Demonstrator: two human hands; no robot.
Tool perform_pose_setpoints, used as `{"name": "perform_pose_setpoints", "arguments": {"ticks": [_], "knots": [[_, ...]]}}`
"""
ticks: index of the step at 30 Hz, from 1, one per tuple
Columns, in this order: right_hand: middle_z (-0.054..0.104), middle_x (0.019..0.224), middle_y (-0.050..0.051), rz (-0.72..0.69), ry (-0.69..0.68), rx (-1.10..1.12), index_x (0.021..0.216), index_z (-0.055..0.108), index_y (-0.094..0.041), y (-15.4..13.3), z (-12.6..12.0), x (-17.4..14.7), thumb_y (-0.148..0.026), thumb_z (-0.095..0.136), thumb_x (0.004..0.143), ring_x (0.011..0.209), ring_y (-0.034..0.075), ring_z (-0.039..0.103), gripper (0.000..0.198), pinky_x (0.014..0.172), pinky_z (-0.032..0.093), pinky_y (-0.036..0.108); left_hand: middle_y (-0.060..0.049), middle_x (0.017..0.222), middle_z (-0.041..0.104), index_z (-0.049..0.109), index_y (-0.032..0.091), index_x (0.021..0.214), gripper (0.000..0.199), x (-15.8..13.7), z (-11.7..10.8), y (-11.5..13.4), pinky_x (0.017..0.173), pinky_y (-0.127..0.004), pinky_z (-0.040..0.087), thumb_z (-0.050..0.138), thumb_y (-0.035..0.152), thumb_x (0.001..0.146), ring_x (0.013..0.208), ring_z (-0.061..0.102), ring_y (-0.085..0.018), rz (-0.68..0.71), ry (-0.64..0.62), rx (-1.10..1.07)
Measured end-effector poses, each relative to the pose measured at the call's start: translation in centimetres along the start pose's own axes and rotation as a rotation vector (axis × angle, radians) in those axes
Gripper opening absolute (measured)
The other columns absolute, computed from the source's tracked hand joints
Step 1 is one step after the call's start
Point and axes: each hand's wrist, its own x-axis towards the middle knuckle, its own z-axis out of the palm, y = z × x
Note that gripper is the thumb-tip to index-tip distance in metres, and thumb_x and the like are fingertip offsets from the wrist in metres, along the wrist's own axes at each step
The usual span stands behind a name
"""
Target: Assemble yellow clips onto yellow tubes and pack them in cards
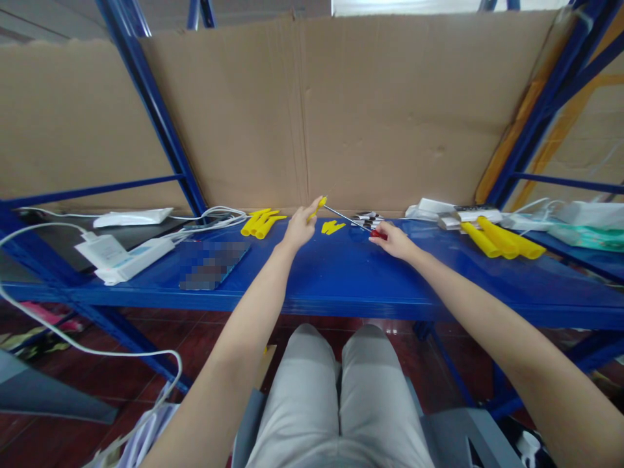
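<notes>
My left hand (299, 229) is closed, pinching a small yellow piece (322, 201) at its fingertips. In my right hand (396, 242) is a screwdriver (378, 234) with a red handle and a long thin metal shaft. The shaft points left, and its tip is at the yellow piece; whether it goes inside I cannot tell. Between my hands, several small yellow pieces (333, 227) lie on the blue tabletop (341, 273). Behind the screwdriver is a black-and-white patterned item (366, 219), partly hidden.
Yellow tubes (263, 224) lie left of my hands, larger yellow tubes (504, 240) on the right. A phone-like slab (214, 265), a white power strip (139, 259) and cables occupy the left side. A cardboard sheet (380, 110) stands behind, between blue posts (156, 117).
</notes>
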Motion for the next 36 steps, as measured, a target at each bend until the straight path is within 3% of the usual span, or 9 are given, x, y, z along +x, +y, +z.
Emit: {"name": "perform_pose_setpoints", "arguments": {"ticks": [8, 13, 17, 20, 28, 36], "knots": [[0.061, 0.074, 0.006, 0.007, -0.097, -0.059, 0.076, 0.052, -0.022, -0.53, -0.18, 0.12, -0.032, 0.052, 0.085, 0.071, 0.02, 0.056, 0.014, 0.068, 0.043, 0.032, -0.008, 0.104, 0.065, 0.049, 0.024, 0.139, 0.054, 0.02, -0.17, 0.2, 0.103, -0.046, 0.04, 0.048, 0.011, 0.087, 0.106, 0.06, -0.025, -0.014, -0.003, -0.011], [0.062, 0.08, 0.005, -0.003, -0.063, -0.018, 0.085, 0.05, -0.022, -0.62, 0.19, 0.03, -0.033, 0.057, 0.081, 0.072, 0.02, 0.057, 0.014, 0.068, 0.045, 0.033, -0.007, 0.095, 0.064, 0.049, 0.023, 0.139, 0.053, 0.08, -0.18, 0.12, 0.103, -0.046, 0.04, 0.048, 0.01, 0.088, 0.102, 0.061, -0.024, -0.047, 0.019, -0.017], [0.062, 0.079, 0.004, -0.009, -0.031, -0.032, 0.085, 0.048, -0.022, -0.47, 0.18, -0.13, -0.035, 0.06, 0.08, 0.07, 0.02, 0.056, 0.018, 0.066, 0.045, 0.032, -0.007, 0.101, 0.065, 0.049, 0.024, 0.139, 0.054, 0.08, -0.06, 0.13, 0.104, -0.047, 0.04, 0.047, 0.01, 0.087, 0.104, 0.061, -0.025, -0.04, 0.014, -0.004], [0.063, 0.078, 0.005, -0.008, -0.044, -0.05, 0.084, 0.048, -0.022, -0.47, 0.05, -0.15, -0.034, 0.056, 0.083, 0.069, 0.02, 0.056, 0.014, 0.066, 0.045, 0.032, -0.008, 0.107, 0.065, 0.049, 0.025, 0.139, 0.055, 0.05, 0.05, 0.14, 0.104, -0.047, 0.04, 0.047, 0.009, 0.086, 0.105, 0.061, -0.025, -0.03, 0.02, 0.015], [0.066, 0.084, 0.008, -0.019, -0.092, -0.047, 0.088, 0.056, -0.022, -0.33, 0.14, 0.11, -0.03, 0.053, 0.085, 0.077, 0.023, 0.061, 0.009, 0.073, 0.047, 0.035, -0.006, 0.098, 0.065, 0.051, 0.028, 0.138, 0.053, -0.02, -0.01, -0.08, 0.102, -0.046, 0.042, 0.049, 0.013, 0.086, 0.101, 0.063, -0.025, -0.021, 0.022, 0.019], [0.06, 0.076, 0.003, -0.005, -0.005, -0.032, 0.081, 0.044, -0.023, -0.44, 0.16, -0.22, -0.036, 0.06, 0.079, 0.068, 0.019, 0.054, 0.02, 0.065, 0.044, 0.032, -0.008, 0.122, 0.063, 0.048, 0.026, 0.139, 0.057, -0.07, 0.08, 0.05, 0.106, -0.05, 0.038, 0.045, 0.009, 0.085, 0.117, 0.056, -0.027, -0.05, -0.012, -0.015]]}}
